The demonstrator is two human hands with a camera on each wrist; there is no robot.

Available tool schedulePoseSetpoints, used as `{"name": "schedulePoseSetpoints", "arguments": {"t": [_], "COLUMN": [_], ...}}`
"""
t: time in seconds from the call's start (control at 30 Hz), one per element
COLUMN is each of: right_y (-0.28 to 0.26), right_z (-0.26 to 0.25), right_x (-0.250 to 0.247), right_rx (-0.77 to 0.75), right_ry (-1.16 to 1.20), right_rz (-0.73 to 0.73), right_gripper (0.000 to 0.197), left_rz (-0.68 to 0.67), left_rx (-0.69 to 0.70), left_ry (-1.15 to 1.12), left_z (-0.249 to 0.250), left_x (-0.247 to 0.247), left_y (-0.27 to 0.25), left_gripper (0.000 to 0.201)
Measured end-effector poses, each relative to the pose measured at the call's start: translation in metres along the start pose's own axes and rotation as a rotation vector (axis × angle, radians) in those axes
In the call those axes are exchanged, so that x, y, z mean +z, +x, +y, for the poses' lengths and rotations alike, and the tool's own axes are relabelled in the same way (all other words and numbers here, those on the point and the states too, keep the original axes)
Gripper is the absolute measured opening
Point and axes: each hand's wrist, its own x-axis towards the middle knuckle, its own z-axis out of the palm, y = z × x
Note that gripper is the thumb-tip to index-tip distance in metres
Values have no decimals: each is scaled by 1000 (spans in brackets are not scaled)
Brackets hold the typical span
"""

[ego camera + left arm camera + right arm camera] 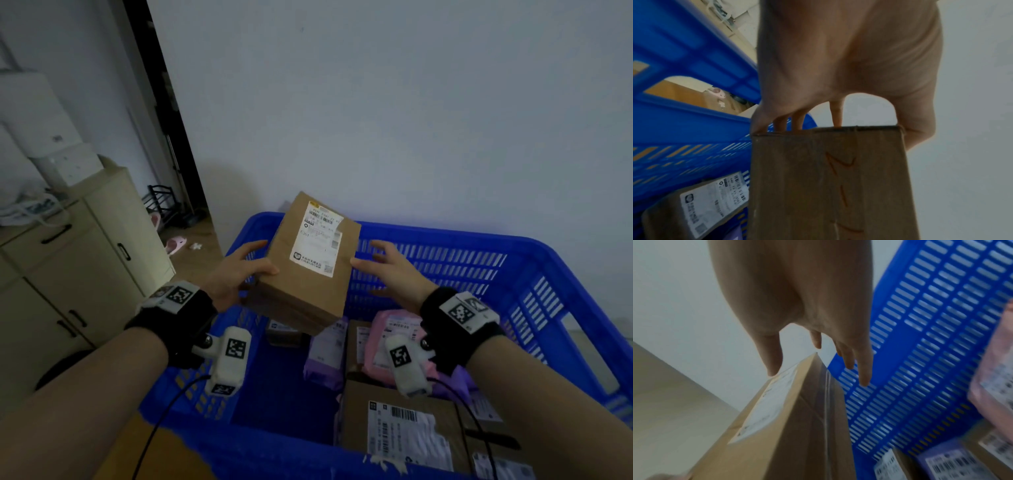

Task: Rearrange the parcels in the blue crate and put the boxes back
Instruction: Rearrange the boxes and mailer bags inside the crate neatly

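A brown cardboard box (pixel 308 270) with a white shipping label hangs tilted above the far left of the blue crate (pixel 513 240). My left hand (pixel 250 262) grips its left edge, thumb on top and fingers underneath. In the left wrist view the fingers (pixel 797 121) curl behind the box (pixel 828 186). My right hand (pixel 380 260) hovers at the box's right edge with straight, spread fingers. In the right wrist view only the thumb of that hand (pixel 818 331) comes near the labelled face of the box (pixel 787 426). The other fingers stay off it.
Inside the crate lie a purple bag (pixel 325 356), a pink bag (pixel 394 339), a labelled brown box (pixel 404 431) and a small box (pixel 701 207) under the held one. The crate floor (pixel 274 387) shows bare at left. A beige cabinet (pixel 78 260) stands to the left.
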Motion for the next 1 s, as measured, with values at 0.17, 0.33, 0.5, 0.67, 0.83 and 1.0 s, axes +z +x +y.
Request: {"name": "schedulePoseSetpoints", "arguments": {"t": [0.17, 0.33, 0.5, 0.67, 0.83, 1.0], "right_y": [9, 15, 19, 28, 36, 44], "right_z": [-1, 24, 58, 82, 103, 120], "right_x": [-5, 10, 29, 50, 68, 78], "right_rx": [110, 106, 204, 324, 448, 561], "right_ry": [193, 227, 205, 96, 15, 33], "right_rz": [-223, -303, -323, -373, -454, -560], "right_gripper": [74, 51, 47, 48, 50, 42], "left_rz": [-106, -154, -5, -60, -50, -32], "left_rx": [-9, -119, -178, -319, -428, -520], "left_ry": [-116, 68, 295, 566, 773, 850], "left_z": [-3, -13, -25, -44, -66, -77], "left_x": [4, 5, 8, 9, 7, 2], "left_y": [-5, -1, 13, 26, 44, 56], "left_gripper": [74, 61, 34, 40, 31, 13]}}
